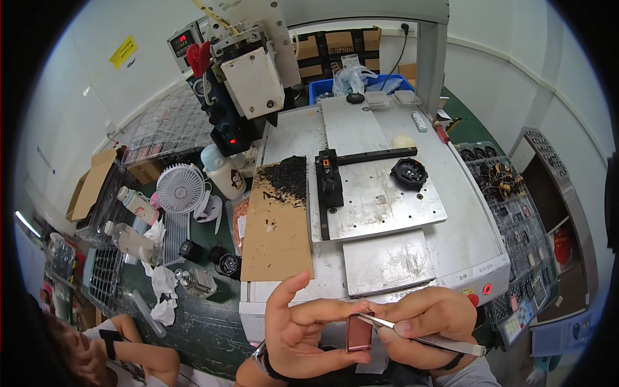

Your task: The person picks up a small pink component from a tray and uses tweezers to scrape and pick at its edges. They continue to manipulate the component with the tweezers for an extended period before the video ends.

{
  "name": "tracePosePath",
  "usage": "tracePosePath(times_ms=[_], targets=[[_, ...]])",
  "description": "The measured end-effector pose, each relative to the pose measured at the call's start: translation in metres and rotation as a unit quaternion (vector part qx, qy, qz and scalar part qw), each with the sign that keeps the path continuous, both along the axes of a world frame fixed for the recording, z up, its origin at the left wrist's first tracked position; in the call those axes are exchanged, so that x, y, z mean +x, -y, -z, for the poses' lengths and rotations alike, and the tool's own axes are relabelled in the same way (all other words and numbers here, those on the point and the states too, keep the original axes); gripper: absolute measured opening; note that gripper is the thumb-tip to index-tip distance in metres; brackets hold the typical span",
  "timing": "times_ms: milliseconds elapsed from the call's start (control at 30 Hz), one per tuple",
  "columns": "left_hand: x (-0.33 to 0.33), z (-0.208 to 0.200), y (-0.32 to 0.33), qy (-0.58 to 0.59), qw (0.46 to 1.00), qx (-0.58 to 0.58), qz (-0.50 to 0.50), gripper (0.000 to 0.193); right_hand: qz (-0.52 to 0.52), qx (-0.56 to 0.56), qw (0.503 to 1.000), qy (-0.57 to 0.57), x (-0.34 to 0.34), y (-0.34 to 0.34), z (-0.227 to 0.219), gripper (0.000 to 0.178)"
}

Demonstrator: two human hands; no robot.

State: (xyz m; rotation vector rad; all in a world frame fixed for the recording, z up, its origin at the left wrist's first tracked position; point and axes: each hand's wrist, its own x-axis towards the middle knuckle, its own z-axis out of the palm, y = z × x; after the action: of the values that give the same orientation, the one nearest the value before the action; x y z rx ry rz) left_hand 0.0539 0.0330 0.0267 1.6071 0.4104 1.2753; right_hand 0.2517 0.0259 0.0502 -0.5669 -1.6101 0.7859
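Between the thumb and index finger of my left hand (303, 329) is a small reddish-brown rectangular piece with a shiny rim (359, 334). My right hand (432, 322) grips metal tweezers (445, 343), whose tips touch the upper edge of the piece. Both hands are raised in front of the machine's near edge. Beyond them, a metal plate (380, 216) on the machine bed carries a black clamp-like fixture (329, 180) and a round black part (409, 173).
Cardboard with black scraps (277, 238) lies left of the plate. A machine head (248, 84) overhangs the far left. A pink fan (180, 189) and bottles stand on the green table. Clear trays of parts (516, 219) line the right. Another person's arm (138, 361) rests at lower left.
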Motion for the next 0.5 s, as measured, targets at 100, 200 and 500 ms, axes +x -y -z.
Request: tracePosePath(times_ms=[100,200,500], targets=[[0.0025,0.0009,0.0003,0.012,1.000,-0.001,-0.013,0.109,-0.003,-0.008,1.000,-0.012,0.0025,0.0018,0.0054,0.026],[0.0032,0.0026,-0.0005,0.013,1.000,0.006,-0.017,0.109,-0.006,-0.009,0.999,-0.052,0.0006,0.0014,0.0074,0.025],[0.0020,0.0018,-0.0006,-0.010,0.999,0.026,-0.024,0.108,0.012,-0.002,1.000,0.011,0.0030,0.0023,0.0019,0.025]])
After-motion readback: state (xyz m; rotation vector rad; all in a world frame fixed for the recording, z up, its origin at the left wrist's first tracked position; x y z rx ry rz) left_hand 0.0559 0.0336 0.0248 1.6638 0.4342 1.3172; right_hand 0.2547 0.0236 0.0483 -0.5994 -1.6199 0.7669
